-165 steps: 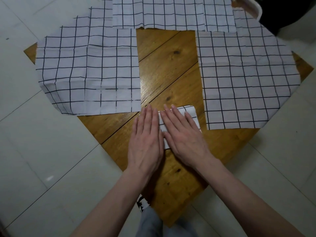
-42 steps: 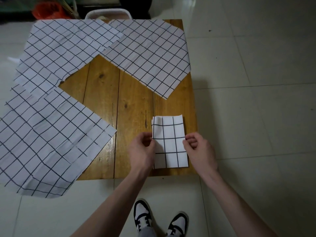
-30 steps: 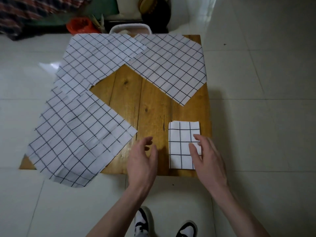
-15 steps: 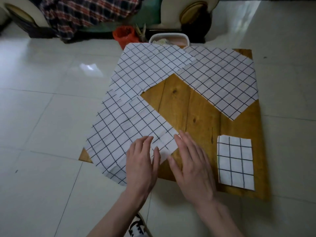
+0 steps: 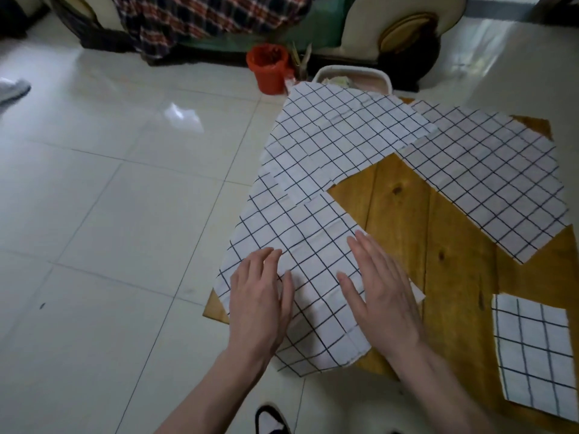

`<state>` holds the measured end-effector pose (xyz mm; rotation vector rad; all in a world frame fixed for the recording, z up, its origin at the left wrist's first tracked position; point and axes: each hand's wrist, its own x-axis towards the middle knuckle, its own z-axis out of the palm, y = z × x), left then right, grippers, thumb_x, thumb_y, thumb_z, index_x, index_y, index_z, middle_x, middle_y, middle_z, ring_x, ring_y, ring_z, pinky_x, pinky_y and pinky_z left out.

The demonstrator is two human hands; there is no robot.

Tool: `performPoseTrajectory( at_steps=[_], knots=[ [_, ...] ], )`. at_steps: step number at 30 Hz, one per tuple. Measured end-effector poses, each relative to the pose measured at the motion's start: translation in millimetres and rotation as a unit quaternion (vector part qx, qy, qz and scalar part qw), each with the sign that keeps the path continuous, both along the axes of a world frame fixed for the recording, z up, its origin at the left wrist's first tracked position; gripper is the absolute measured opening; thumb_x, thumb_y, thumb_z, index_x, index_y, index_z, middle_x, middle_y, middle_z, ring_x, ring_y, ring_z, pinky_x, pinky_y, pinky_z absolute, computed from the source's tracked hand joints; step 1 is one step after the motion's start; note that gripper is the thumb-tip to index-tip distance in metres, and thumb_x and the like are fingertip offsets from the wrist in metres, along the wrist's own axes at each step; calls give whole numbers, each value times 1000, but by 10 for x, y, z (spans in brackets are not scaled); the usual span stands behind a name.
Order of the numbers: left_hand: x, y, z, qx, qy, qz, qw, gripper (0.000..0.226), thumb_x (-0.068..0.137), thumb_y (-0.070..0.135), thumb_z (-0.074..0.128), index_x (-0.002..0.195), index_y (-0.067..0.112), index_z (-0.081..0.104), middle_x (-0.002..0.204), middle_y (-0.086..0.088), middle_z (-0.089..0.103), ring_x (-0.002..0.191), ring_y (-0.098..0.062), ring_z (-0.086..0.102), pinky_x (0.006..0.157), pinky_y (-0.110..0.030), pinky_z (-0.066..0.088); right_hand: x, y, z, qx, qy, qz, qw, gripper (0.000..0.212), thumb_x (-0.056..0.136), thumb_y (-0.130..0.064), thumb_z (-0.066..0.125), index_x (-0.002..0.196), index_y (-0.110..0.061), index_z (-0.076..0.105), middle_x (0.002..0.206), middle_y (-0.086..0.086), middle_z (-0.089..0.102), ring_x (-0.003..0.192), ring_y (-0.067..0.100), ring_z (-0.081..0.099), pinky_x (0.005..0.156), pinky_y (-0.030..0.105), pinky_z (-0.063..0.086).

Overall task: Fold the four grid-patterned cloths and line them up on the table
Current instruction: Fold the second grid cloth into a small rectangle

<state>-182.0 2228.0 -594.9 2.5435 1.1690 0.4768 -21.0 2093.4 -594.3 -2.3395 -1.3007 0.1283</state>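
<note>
Pale glossy floor tiles (image 5: 103, 195) all round, a sofa with a plaid blanket (image 5: 200, 17) at twelve o'clock, a red bucket (image 5: 269, 68) and a white tub (image 5: 352, 78) just past the far end of the wooden desk (image 5: 432, 233). Head view, the only one: by the look of it about a quarter done. One folded cloth (image 5: 534, 352) parked at four o'clock near the desk's near right corner, a small neat rectangle, well apart from the rest. Three left to fold, all spread flat: near cloth (image 5: 300, 252) at the centre, draped over the desk's left edge and near corner, faintly creased; second cloth (image 5: 338, 136) at twelve o'clock, overlapping its far end; third cloth (image 5: 488, 177) at two o'clock, touching the second along one edge. Thin dark grid on white, limp and light, likely to slide and wrinkle easily. Left hand (image 5: 258, 303) and right hand (image 5: 382, 289) both resting on the near cloth, each grip spread flat with straight fingers, pinching nothing. Probably about to smooth or square it before the first fold. Lining up not yet begun.
</note>
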Motion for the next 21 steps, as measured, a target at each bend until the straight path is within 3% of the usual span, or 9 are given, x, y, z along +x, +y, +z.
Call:
performPoseTrajectory(
  at_steps=[5, 9, 13, 21],
  knots=[
    [4, 141, -280, 6, 13, 8, 1000, 33, 104, 25, 60, 134, 11, 63, 132, -6, 63, 124, -27, 57, 105, -43, 47, 52, 334, -181, -12, 0, 35, 999, 60, 109, -46, 34, 161, -17, 34, 167, 1, 35, 157, 15, 26, 125, 45, 31],
    [27, 184, -527, 4, 69, 8, 998, 46, 101, 32, 46, 138, 10, 58, 137, -9, 61, 128, -30, 57, 107, -47, 48, 144, 568, -398, -40, -30, 82, 995, 57, 109, -40, 35, 159, -14, 38, 166, 3, 37, 156, 19, 30, 125, 45, 31],
    [-10, 157, -715, 3, 117, 7, 993, 54, 99, 34, 47, 146, 9, 53, 150, -12, 55, 138, -31, 52, 113, -47, 43, 241, 772, -579, -60, -102, 124, 985, 50, 110, -31, 34, 155, -13, 45, 163, 4, 43, 153, 22, 36, 123, 47, 35],
    [-275, 88, -753, 3, 117, -13, 993, 55, 101, 34, 48, 149, 9, 52, 155, -12, 51, 143, -31, 48, 115, -52, 43, 379, 791, -809, -83, -141, 184, 969, 45, 94, -12, 72, 138, -15, 63, 156, 7, 53, 147, 28, 45, 122, 50, 33]
  ],
)
